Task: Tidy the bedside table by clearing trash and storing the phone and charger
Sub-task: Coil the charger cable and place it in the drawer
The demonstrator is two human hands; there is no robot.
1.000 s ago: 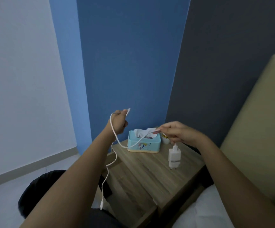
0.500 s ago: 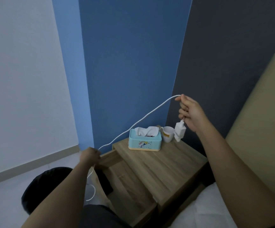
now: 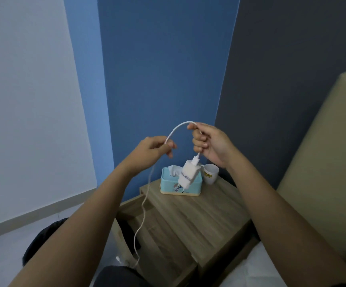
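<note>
Charger adapter [image 3: 188, 175]: recorded as white, with faint dark lettering. Charging cable [image 3: 143, 206]: white. Tissue box [image 3: 167, 184]: pale turquoise, printed with a small cartoon on the front and edged with a cream base band. Mug [image 3: 211, 173]: white, marked with a yellow label. Bedside table [image 3: 201, 216]: light brown wood grain. Blue wall [image 3: 163, 69], dark grey wall [image 3: 292, 69] and off-white wall [image 3: 22, 100] are noted. Headboard [image 3: 323, 162]: beige.

Single head view, looking forward-down, close over bedside table [image 3: 199, 214].
</note>
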